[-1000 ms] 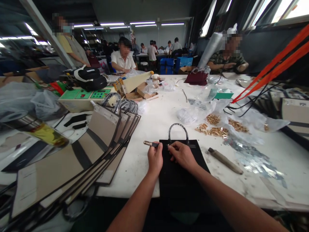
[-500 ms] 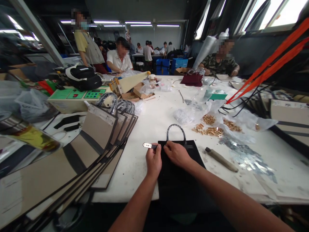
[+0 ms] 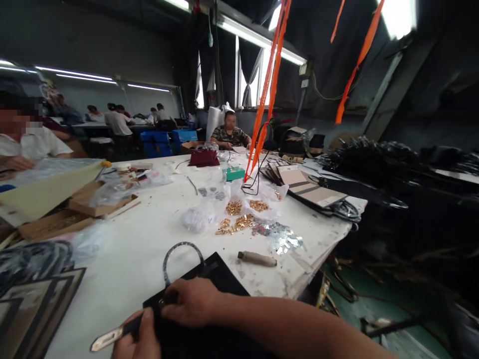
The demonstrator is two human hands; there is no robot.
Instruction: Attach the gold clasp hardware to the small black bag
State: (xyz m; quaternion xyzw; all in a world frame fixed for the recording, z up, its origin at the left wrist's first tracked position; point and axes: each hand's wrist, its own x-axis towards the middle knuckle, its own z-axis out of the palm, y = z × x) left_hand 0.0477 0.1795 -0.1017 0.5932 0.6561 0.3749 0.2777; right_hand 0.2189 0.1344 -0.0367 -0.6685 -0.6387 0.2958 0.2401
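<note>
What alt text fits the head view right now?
Both hands work at the top edge of a flat black bag on a white table: the left hand grips a metal-tipped tool, the right hand presses the bag. Brass fittings lie beyond.

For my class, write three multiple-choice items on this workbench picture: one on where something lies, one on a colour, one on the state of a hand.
1. Where does the wooden-handled tool lie?
A. on the white table, right of the black bag
B. inside a cardboard box
C. on the floor

2. What colour are the hanging straps?
A. blue
B. orange
C. white

3. What is the left hand doing?
A. lying flat and empty
B. raised overhead
C. gripping a flat-bladed tool

Answers:
1 A, it rests on the white table beside the black bag.
2 B, the straps are bright orange.
3 C, fingers close round the flat-bladed tool.
</note>
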